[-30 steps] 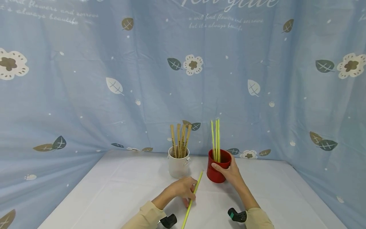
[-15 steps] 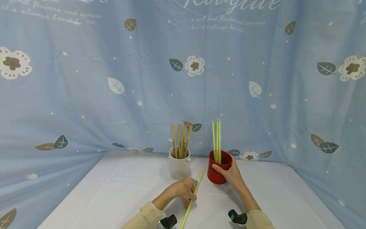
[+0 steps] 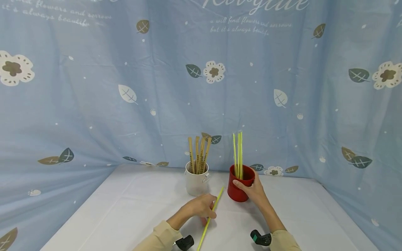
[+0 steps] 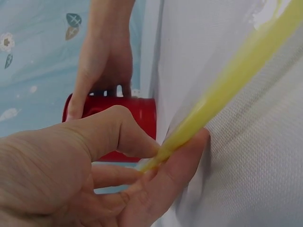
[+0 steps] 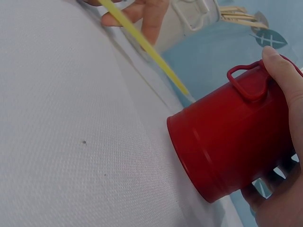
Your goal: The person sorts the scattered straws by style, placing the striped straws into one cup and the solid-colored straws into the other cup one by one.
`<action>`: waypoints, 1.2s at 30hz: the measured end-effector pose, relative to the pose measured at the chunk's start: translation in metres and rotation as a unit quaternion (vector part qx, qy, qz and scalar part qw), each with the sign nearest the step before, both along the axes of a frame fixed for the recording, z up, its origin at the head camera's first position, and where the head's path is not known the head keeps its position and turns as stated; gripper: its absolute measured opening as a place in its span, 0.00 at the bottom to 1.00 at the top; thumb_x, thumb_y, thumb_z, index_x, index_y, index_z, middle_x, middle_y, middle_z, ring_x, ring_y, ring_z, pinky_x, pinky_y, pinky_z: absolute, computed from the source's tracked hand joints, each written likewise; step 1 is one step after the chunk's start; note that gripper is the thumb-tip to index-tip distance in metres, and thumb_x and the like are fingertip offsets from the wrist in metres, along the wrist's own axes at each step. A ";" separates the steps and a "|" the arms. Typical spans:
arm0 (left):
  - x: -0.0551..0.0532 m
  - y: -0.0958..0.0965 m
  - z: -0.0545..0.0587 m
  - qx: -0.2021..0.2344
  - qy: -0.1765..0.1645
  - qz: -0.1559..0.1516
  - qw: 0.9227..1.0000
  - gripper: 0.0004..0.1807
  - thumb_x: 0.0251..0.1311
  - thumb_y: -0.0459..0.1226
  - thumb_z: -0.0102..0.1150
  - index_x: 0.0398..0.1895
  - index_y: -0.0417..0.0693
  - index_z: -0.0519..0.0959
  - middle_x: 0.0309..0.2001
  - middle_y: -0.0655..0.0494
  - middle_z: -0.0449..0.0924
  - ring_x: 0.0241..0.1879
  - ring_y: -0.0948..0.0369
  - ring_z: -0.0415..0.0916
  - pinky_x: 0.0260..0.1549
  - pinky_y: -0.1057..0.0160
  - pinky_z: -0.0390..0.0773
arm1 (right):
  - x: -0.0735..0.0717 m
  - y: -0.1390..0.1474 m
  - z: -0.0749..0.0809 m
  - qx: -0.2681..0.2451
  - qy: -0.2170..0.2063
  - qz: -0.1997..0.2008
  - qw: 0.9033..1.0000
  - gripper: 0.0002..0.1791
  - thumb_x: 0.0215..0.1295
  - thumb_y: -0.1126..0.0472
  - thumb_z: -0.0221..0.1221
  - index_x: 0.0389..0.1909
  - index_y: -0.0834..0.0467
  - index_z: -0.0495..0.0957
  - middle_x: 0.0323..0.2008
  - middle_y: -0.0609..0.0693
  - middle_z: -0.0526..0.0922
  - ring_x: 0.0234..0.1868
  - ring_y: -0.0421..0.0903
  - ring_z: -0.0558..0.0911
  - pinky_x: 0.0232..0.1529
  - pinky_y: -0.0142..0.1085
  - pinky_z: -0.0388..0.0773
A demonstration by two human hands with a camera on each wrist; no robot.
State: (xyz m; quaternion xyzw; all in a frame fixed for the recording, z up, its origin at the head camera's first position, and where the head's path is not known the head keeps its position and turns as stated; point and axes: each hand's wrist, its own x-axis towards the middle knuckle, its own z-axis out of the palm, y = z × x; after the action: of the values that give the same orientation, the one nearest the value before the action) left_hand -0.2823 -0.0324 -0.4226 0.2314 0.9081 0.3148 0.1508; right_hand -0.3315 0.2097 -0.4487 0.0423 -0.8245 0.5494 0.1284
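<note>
My left hand (image 3: 201, 206) pinches a long yellow straw (image 3: 205, 234) between thumb and fingers. The straw lies slantwise low over the table, and clear plastic film shows around it in the left wrist view (image 4: 227, 90). My right hand (image 3: 255, 190) grips a red metal bucket (image 3: 236, 191) by its upper part, thumb at the near side of the rim and fingers behind. Several more yellow straws (image 3: 238, 153) stand upright inside that bucket. In the right wrist view, a small red handle (image 5: 251, 90) sticks out from its side near the thumb.
Left of the red bucket stands a white metal bucket (image 3: 195, 184) holding several brown paper-wrapped sticks (image 3: 201, 153) with dark print. A white cloth covers the table (image 3: 132, 209). Behind hangs a blue patterned curtain (image 3: 163, 69). Each wrist wears a black camera.
The view has shifted slightly. The straw in my left hand has turned a little, its near end moving left. My right hand keeps its hold on the red bucket.
</note>
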 end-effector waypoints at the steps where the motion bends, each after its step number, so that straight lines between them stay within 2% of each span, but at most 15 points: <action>1: 0.000 0.000 0.000 0.005 -0.004 0.002 1.000 0.19 0.48 0.26 0.64 0.46 0.37 0.75 0.23 0.55 0.73 0.14 0.56 0.82 0.19 0.70 0.76 | 0.000 0.000 0.000 -0.001 0.000 0.002 1.000 0.51 0.55 0.45 0.70 0.73 0.51 0.50 0.68 0.54 0.64 0.68 0.55 0.64 0.59 0.54 0.77; 5: -0.002 0.000 0.000 0.024 -0.020 0.009 0.999 0.33 0.48 0.25 0.63 0.63 0.33 0.70 0.28 0.54 0.74 0.16 0.55 0.82 0.20 0.66 0.79 | -0.001 0.000 0.000 -0.004 0.002 0.006 1.000 0.51 0.55 0.45 0.70 0.73 0.51 0.50 0.68 0.54 0.64 0.68 0.55 0.64 0.59 0.54 0.77; 8: -0.003 0.000 0.001 0.037 -0.024 0.010 0.999 0.38 0.48 0.25 0.63 0.67 0.33 0.67 0.31 0.54 0.74 0.17 0.55 0.82 0.19 0.64 0.81 | -0.001 0.000 0.000 -0.002 0.003 0.005 1.000 0.51 0.55 0.45 0.70 0.73 0.51 0.50 0.68 0.54 0.64 0.68 0.55 0.64 0.59 0.55 0.76; 15: -0.004 -0.002 0.001 0.070 -0.028 0.002 0.997 0.38 0.47 0.23 0.62 0.67 0.31 0.66 0.36 0.50 0.76 0.17 0.56 0.80 0.17 0.59 0.82 | 0.000 -0.001 0.001 -0.001 0.000 0.003 1.000 0.52 0.55 0.44 0.70 0.73 0.51 0.50 0.69 0.54 0.64 0.69 0.55 0.64 0.60 0.55 0.76; 20: -0.004 -0.002 0.002 0.073 -0.031 0.011 0.997 0.38 0.49 0.24 0.63 0.68 0.32 0.66 0.41 0.48 0.78 0.18 0.59 0.79 0.17 0.62 0.82 | -0.001 0.000 0.001 0.000 0.000 0.006 1.000 0.51 0.55 0.44 0.70 0.73 0.51 0.50 0.68 0.54 0.64 0.68 0.55 0.64 0.60 0.55 0.75; 29: -0.005 -0.003 0.006 0.114 -0.035 0.010 0.993 0.38 0.50 0.23 0.62 0.68 0.30 0.65 0.44 0.45 0.77 0.19 0.53 0.83 0.18 0.61 0.82 | 0.000 0.000 0.000 0.004 0.006 0.007 1.000 0.51 0.56 0.45 0.69 0.73 0.51 0.50 0.68 0.54 0.65 0.68 0.54 0.65 0.62 0.56 0.74; 36: -0.008 -0.002 0.004 0.137 -0.027 0.010 0.990 0.38 0.50 0.24 0.62 0.69 0.31 0.64 0.47 0.41 0.78 0.20 0.54 0.84 0.18 0.62 0.82 | 0.001 0.000 0.000 0.006 0.005 0.005 1.000 0.50 0.57 0.44 0.69 0.73 0.51 0.50 0.68 0.53 0.64 0.68 0.55 0.65 0.60 0.55 0.75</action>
State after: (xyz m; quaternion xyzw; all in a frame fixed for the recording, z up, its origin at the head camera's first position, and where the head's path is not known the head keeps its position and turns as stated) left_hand -0.2902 -0.0346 -0.4190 0.2325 0.8541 0.4440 0.1391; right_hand -0.3307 0.2100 -0.4482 0.0501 -0.8268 0.5452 0.1290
